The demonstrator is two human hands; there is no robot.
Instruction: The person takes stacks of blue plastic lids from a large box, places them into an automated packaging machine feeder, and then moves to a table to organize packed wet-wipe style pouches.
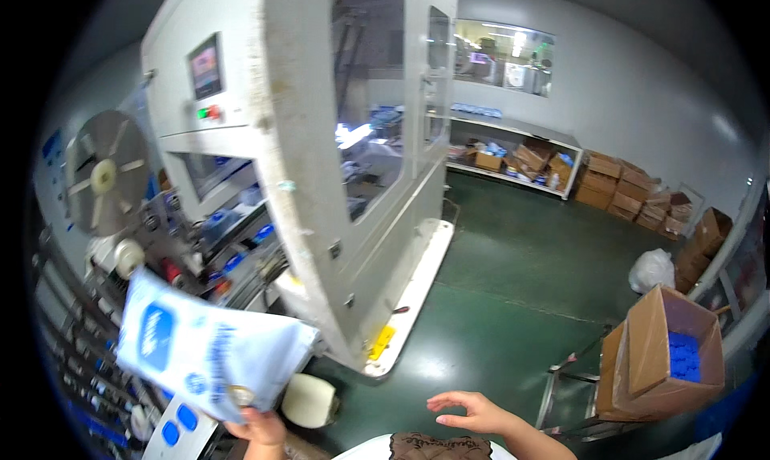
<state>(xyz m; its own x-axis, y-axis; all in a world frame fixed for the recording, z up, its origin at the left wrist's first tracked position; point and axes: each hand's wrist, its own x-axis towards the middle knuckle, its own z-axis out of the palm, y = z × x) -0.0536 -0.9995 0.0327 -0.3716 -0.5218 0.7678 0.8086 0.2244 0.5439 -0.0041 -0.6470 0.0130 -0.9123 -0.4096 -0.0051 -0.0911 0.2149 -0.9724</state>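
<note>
My left hand grips the lower edge of a light-blue soft pack with darker blue print. The pack is held tilted, to the left of my body, in front of a machine's conveyor and rollers, and looks slightly blurred. My right hand is held out over the floor in front of me, with its fingers stretched and the thumb apart. Nothing is in it, and it touches nothing. Below the left hand lies a pale panel with blue oval pieces on it.
A tall white machine with windows and a control screen stands ahead left. Next to it is a large reel. A pale stool seat is near my left hand. On the right, an open cardboard box holds blue pieces. A shelf and cartons line the far wall.
</note>
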